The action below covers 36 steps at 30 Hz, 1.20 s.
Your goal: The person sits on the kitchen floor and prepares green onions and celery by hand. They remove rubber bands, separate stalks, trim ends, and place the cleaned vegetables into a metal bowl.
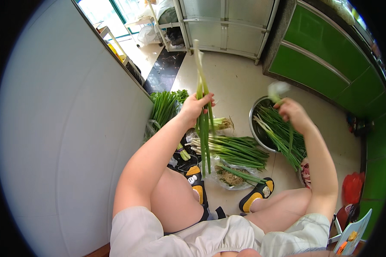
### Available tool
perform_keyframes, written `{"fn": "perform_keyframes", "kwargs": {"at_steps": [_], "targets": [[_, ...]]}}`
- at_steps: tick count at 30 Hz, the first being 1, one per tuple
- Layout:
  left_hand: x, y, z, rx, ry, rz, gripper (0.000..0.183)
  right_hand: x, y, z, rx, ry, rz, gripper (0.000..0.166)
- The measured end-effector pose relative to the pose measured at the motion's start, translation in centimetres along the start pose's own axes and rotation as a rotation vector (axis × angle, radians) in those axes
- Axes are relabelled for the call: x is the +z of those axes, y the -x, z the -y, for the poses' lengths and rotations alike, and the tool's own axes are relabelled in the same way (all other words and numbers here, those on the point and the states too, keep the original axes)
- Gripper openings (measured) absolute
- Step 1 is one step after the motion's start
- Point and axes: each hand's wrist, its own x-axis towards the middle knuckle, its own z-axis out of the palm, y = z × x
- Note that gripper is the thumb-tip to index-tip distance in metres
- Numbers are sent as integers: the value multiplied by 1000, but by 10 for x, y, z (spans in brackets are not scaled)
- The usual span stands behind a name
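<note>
My left hand [197, 107] is closed around a few long green onions [203, 83], white ends up and green leaves hanging down. My right hand [291, 114], slightly blurred, grips something green with a blurred whitish part [277, 89] above it; what it is exactly, I cannot tell. It is over a metal basin [251, 123] that holds green onions [280, 128]. A large pile of green onions [234, 149] lies on the floor between my feet and the basin. Nearer me, a clear plastic bag [214, 167] bears brown root trimmings [233, 176] and a green stalk.
Leafy greens [164, 107] stand by the white panel [70, 128] at left. A bundle with brown roots [223, 123] lies behind the pile. Meat [305, 173] shows beside my right forearm. Green cabinets [321, 41] and a red plastic bag [353, 186] are at right.
</note>
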Motion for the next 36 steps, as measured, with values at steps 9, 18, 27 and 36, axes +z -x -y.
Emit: {"fn": "perform_keyframes", "kwargs": {"at_steps": [9,18,27,36], "targets": [[-17,-6,-7,48,429,43,22,142,15,-112,17,640,725,34],[52,-10,-4,59,712,23,17,140,-28,2,-438,298,70,70],[61,-3,3,-133,177,137,63,45,-33,0,61,406,296,25],[11,-7,8,-130,87,44,68,-46,4,-144,615,930,217,66]]}}
